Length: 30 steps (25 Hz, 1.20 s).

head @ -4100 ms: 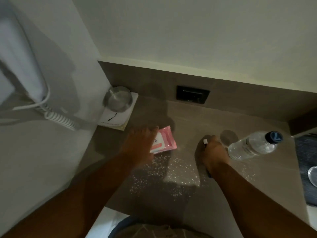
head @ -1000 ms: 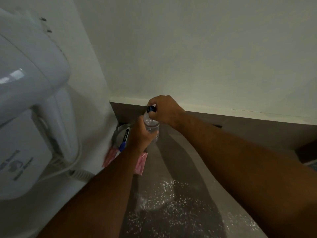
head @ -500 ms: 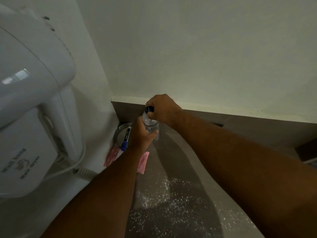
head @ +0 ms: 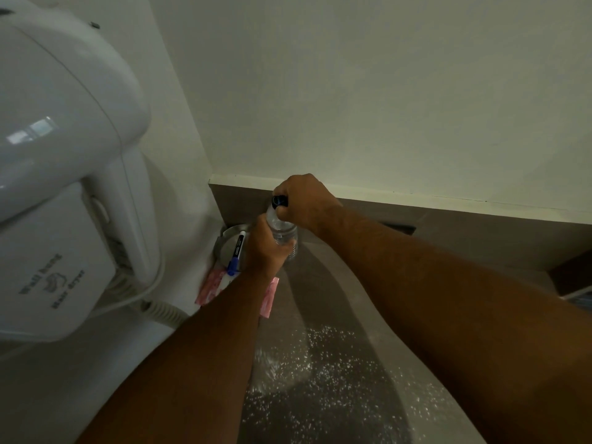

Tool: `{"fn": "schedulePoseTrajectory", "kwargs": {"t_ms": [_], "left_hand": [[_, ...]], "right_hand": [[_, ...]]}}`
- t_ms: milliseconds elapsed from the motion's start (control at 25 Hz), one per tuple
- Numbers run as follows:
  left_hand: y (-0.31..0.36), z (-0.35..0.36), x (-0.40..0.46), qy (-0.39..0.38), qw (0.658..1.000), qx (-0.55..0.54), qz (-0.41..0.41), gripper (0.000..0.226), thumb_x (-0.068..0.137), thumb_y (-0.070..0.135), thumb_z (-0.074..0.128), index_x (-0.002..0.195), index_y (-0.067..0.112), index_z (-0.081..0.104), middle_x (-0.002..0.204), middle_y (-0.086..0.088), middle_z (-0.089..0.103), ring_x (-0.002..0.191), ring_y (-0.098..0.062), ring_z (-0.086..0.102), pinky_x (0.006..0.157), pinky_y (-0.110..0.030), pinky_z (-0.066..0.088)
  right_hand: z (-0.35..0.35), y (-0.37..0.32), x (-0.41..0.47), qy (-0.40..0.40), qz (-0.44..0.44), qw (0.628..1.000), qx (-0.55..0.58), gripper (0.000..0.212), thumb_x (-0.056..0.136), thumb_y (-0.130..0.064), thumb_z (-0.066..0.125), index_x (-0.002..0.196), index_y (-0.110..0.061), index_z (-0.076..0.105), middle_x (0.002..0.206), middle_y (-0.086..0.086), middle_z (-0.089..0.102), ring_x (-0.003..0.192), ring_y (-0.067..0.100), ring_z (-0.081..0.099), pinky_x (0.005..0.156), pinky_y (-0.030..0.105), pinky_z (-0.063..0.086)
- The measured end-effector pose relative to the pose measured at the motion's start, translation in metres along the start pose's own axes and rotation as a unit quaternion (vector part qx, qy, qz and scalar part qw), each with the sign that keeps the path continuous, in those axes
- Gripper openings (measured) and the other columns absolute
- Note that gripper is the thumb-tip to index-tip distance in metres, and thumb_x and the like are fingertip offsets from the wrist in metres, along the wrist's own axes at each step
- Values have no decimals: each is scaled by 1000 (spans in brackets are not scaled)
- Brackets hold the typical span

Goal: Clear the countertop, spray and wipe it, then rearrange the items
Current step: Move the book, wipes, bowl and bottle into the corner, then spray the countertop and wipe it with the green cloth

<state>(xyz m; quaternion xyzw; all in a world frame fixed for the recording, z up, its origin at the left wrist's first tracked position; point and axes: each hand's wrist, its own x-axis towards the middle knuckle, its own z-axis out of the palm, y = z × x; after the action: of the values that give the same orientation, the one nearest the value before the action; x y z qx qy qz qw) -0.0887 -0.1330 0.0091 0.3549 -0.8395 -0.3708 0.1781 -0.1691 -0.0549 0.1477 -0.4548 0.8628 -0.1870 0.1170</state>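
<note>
- Both hands held the water bottle upright at the countertop's back-left corner: left hand wrapped round its body, right hand closed over the cap.
- Judged best: seat it flat beside the metal dish, clear of the marker, before letting go.

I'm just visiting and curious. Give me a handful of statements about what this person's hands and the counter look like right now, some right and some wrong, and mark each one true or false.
1. Both hands are on the water bottle. True: the right hand is at the cap, the left hand around the body.
2. The bottle lies on its side. False: it stands upright.
3. White specks are scattered on the countertop. True.
4. The marker is in the right hand. False: it rests across the metal dish in the corner.
5. The pink packet sits far right on the counter. False: it lies at the left, below the dish, partly hidden by the left arm.
</note>
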Motion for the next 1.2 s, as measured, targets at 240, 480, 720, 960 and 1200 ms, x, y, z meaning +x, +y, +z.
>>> {"fn": "schedulePoseTrajectory", "kwargs": {"t_ms": [240, 480, 720, 960, 1200], "left_hand": [[16, -31, -32, 13, 999, -14, 25, 77, 76, 22, 81, 141, 12, 40, 135, -10, 57, 124, -25, 54, 100, -39, 49], [25, -69, -65, -37, 997, -44, 55, 73, 86, 13, 72, 147, 14, 32, 143, -9, 50, 129, -24, 51, 104, -39, 46], [38, -59, -90, -82, 992, -19, 97, 64, 88, 15, 67, 144, 18, 36, 133, -10, 57, 120, -26, 57, 99, -43, 50], [54, 14, -139, -196, 960, 98, 173, 56, 89, 32, 63, 141, 23, 42, 138, -7, 55, 124, -25, 53, 100, -40, 46], [141, 166, -216, -309, 896, 177, 267, 71, 87, 55, 53, 149, 28, 32, 154, -6, 38, 139, -27, 36, 112, -43, 34]], "right_hand": [[-4, -3, -38, 23, 16, 1000, 3, 25, 92, -22, 56, 116, -16, 59, 104, 6, 62, 89, 18, 57, 77, 28, 43], [-2, -3, -105, 52, 87, 995, -22, 36, 95, -9, 49, 130, -12, 56, 127, 16, 62, 112, 30, 60, 95, 44, 51], [11, 22, -150, 81, 164, 982, 52, 39, 91, -8, 48, 128, -21, 56, 122, 13, 61, 91, 20, 59, 79, 33, 50], [32, 90, -260, 100, 254, 960, 56, 48, 94, -27, 53, 141, -26, 45, 141, 7, 53, 126, 25, 50, 104, 39, 42], [16, 204, -410, 202, 365, 905, 86, 47, 91, -30, 59, 137, -26, 48, 138, 3, 55, 125, 22, 50, 104, 35, 37]]}}
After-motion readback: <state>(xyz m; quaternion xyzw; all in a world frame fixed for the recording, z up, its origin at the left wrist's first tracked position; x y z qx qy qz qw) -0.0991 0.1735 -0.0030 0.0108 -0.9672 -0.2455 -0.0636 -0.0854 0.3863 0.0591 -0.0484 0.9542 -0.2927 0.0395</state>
